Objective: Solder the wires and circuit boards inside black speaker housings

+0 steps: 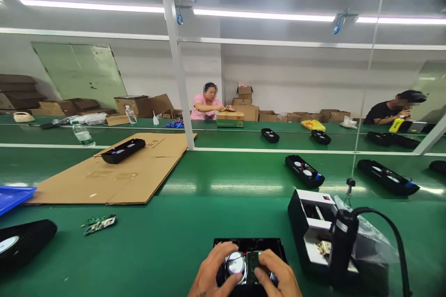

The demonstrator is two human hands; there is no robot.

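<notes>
1. black plastic forms the open housing (247, 243) between my two hands, low in the view and just right of centre, over a glossy green worktop (149, 255).
2. my left hand (214, 271) is curled closed on the left side of that housing, fingers over its far part and thumb against the silver speaker disc (236, 263).
3. my right hand (280, 274) has thumb and forefinger together at the right side of a small green circuit board (251, 267), just beside the disc; i cannot tell whether they pinch it or only press on it.
4. near my right hand are a black-and-white box (296, 227) with small parts inside and a black cylinder (343, 241) with a looping cable (393, 232).
5. to my left lie loose boards (100, 224), a black speaker case (35, 236) cut off by the view's edge, and a blue tray (14, 197).
6. beyond them, a flat cardboard sheet (83, 190) bears another black case (123, 151); more open cases (304, 171) lie ahead on the right.
7. farthest off, a person in a pink top (200, 107) sits behind a carton (230, 120), and another person in dark clothing (378, 113) bends forward at far right.
</notes>
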